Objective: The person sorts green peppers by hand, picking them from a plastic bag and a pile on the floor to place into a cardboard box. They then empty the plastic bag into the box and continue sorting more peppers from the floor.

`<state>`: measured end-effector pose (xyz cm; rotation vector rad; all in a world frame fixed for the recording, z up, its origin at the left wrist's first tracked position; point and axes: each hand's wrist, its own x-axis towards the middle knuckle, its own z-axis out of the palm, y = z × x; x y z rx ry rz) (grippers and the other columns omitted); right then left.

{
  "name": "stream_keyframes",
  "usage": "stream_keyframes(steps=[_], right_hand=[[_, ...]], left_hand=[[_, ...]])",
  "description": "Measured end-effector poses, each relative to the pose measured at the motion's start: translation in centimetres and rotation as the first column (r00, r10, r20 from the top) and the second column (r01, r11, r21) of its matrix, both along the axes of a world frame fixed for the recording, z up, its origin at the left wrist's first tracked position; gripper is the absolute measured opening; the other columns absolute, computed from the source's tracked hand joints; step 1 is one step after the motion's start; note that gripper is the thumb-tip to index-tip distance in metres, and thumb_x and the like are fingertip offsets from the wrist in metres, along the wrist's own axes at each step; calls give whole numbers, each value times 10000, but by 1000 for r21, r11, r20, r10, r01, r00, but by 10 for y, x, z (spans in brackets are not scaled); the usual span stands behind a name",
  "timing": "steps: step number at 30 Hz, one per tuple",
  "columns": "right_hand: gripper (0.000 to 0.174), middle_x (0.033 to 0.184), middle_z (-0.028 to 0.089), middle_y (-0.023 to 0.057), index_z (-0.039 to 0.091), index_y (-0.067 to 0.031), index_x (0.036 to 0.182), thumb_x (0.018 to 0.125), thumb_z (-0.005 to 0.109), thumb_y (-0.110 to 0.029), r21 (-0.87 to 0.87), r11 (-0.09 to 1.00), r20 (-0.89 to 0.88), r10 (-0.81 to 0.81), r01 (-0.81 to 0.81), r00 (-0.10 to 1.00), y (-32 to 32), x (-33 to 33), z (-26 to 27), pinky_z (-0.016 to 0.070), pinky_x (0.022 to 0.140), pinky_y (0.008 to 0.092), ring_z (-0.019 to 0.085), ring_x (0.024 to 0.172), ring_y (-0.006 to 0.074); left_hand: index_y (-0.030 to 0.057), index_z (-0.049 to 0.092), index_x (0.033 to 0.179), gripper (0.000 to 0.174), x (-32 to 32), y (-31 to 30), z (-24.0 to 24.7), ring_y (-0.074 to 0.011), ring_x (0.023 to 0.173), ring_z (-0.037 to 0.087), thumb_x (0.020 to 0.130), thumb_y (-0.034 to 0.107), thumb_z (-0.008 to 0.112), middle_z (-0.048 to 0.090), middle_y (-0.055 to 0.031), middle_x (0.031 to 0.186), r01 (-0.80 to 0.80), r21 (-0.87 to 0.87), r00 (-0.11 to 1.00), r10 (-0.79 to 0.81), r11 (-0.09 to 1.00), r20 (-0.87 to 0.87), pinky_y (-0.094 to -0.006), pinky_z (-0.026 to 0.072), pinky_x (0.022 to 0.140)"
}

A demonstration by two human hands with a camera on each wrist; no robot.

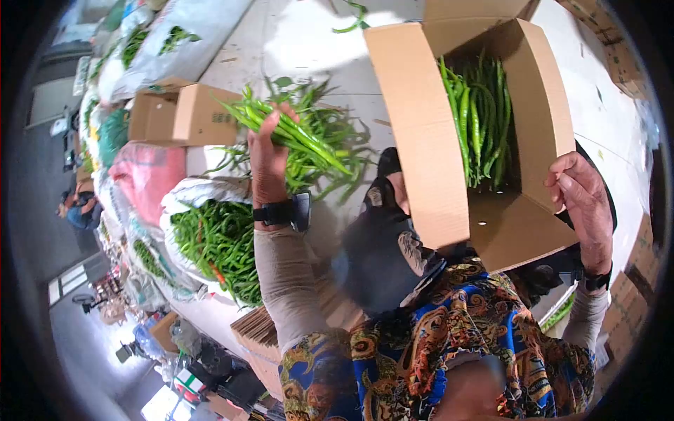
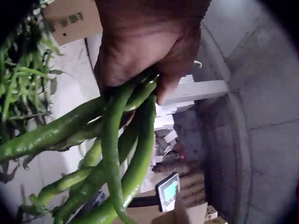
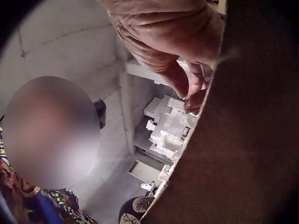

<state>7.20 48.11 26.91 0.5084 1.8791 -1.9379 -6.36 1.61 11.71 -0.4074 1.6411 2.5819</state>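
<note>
A pale concrete floor is seen as the ground of the scene, with filled sacks lined along the far left. Just right of them a small cardboard box is set, and below it a heap of green chillies is spread over a white sack. Next to that heap the left hand is raised, its fingers clamped together round a bunch of chillies. The pods in the bunch are long, slim, glossy and bright green, gently curved, with tapering tips. They are gripped near one end and fanned out to the right, above more loose chillies on the floor. In the left wrist view a small weighing scale is made out beyond the hanging pods. Further right a large open cardboard box is held tilted, its mouth turned toward the camera. A layer of packed chillies is laid lengthwise against its far wall, while the near part of its bottom is bare. At the right edge, a box flap is gripped by the right hand, with fingers and thumb curled over the flap's rim.
</note>
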Motion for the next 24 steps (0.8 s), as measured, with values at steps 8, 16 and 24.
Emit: stream_keyframes(steps=[8, 16, 24], right_hand=[[155, 871, 607, 21, 575, -57, 1010, 926, 574, -187, -73, 993, -84, 85, -91, 993, 0, 0, 6, 417, 599, 185, 536, 682, 50], [196, 868, 607, 9, 597, -54, 996, 915, 586, -231, -98, 950, -130, 284, -297, 950, -31, -23, 12, 431, 597, 190, 548, 715, 62], [356, 1021, 610, 88, 592, 18, 1049, 914, 581, -311, 19, 854, -318, 498, -519, 807, -69, -51, 17, 459, 846, 297, 572, 977, 160]], left_hand=[[-4, 513, 1102, 237, -31, -7, 130, -229, 927, 570, 889, 71, 585, 584, -112, 1001, 54, 156, 984, -25, 986, -179, -419, 475, 900], [-9, 494, 1091, 220, -28, 38, 210, -201, 891, 539, 884, 26, 560, 519, -99, 974, 343, 384, 916, -215, 858, -337, -406, 459, 894], [15, 474, 1127, 250, -3, 126, 227, -157, 839, 509, 890, 42, 548, 501, -55, 946, 487, 566, 871, -319, 665, -375, -360, 447, 827]])
